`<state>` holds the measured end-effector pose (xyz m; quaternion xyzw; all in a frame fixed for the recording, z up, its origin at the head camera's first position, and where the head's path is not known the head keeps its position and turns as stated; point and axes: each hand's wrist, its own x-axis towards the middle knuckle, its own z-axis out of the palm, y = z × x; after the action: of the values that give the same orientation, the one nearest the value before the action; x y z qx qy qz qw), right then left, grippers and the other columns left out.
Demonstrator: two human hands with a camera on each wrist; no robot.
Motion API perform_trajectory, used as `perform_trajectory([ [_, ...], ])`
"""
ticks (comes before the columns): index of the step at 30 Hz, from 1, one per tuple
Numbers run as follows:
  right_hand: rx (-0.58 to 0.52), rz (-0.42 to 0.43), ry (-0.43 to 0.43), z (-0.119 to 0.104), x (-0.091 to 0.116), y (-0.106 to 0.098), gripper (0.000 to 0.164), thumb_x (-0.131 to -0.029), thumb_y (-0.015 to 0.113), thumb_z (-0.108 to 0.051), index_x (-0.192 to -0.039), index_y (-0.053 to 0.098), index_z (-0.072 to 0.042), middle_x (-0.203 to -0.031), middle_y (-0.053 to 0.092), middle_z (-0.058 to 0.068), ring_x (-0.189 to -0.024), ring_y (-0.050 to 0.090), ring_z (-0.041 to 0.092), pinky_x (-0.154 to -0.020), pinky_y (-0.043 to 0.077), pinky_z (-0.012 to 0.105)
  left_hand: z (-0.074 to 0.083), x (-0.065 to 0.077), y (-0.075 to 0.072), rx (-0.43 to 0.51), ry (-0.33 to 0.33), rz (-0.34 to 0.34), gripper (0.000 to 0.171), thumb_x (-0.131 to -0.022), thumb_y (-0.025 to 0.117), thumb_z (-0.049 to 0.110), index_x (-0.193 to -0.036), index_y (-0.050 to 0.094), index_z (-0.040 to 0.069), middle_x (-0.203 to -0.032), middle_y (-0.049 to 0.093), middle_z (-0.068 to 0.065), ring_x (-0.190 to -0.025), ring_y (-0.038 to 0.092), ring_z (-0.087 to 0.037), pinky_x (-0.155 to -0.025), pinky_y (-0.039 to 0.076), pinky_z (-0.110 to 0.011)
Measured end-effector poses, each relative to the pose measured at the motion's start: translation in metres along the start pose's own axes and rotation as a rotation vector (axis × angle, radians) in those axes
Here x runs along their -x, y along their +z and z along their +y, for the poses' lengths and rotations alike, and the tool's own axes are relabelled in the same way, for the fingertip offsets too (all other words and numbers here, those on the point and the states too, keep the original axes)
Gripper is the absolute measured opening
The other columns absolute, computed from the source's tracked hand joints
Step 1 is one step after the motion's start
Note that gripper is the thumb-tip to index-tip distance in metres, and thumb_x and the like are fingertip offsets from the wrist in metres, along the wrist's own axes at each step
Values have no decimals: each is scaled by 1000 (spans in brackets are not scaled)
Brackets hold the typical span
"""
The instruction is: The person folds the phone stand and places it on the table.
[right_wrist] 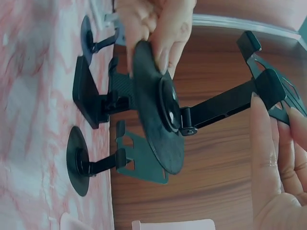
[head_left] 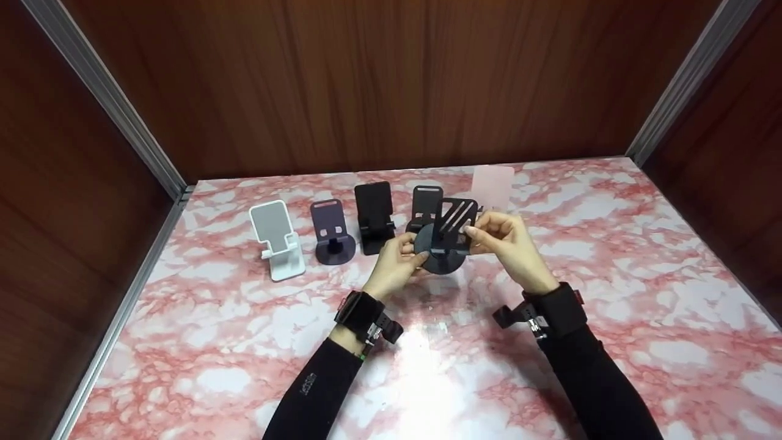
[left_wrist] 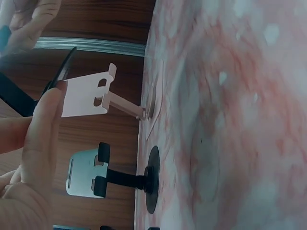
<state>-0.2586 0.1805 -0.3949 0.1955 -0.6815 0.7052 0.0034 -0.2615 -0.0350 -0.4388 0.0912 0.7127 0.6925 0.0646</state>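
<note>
Both hands hold one black phone stand (head_left: 455, 226) above the table. My left hand (head_left: 394, 263) pinches the edge of its round base (right_wrist: 153, 115), thumb on one face. With the fingers of my right hand (head_left: 504, 244) I grip the slotted back plate (right_wrist: 283, 91) near its lower lip. A hinged arm (right_wrist: 220, 108) joins base and plate, tilted in the right wrist view. Behind it stands a dark grey phone stand (head_left: 426, 201), partly hidden in the head view. A pink phone stand (left_wrist: 88, 93) stands behind my right hand.
Left of the hands stand a black phone stand (head_left: 374, 211), a dark purple one (head_left: 330, 223) and a white one with a grey pad (head_left: 273, 229). They share a red-and-white marbled table (head_left: 201, 342). A wooden panel (head_left: 391, 85) rises behind its far edge.
</note>
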Motion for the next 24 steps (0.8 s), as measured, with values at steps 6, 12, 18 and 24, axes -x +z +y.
perform_trajectory([
  [6, 20, -15, 54, -1, 0, 0, 12, -94, 65, -4, -82, 64, -9, -71, 65, -2, -63, 62, 8, -64, 60, 25, 1, -2, -2, -12, 71, 26, 17, -91, 57, -11, -109, 57, -10, -100, 71, -28, -71, 68, -12, -73, 62, -50],
  [12, 22, -33, 123, -1, 0, 1, 15, -94, 64, -5, -81, 63, -12, -73, 65, -3, -63, 62, 8, -63, 58, 24, 2, -3, -4, -39, 127, 44, 16, -90, 57, -13, -106, 57, -11, -102, 70, -32, -75, 71, -17, -70, 63, -43],
  [18, 11, -70, 175, -2, 0, 2, 17, -94, 63, -4, -80, 63, -12, -75, 64, -4, -63, 62, 8, -64, 59, 25, 2, -5, -7, -113, 207, 72, 13, -89, 59, -13, -102, 57, -11, -99, 70, -31, -81, 71, -20, -68, 63, -30],
  [24, -17, -118, 227, -2, 1, 3, 19, -95, 60, -3, -79, 63, -14, -75, 65, -4, -65, 61, 7, -66, 60, 27, 2, -5, -9, -168, 286, 104, 11, -89, 60, -12, -99, 57, -10, -95, 71, -29, -85, 71, -26, -71, 63, -40],
])
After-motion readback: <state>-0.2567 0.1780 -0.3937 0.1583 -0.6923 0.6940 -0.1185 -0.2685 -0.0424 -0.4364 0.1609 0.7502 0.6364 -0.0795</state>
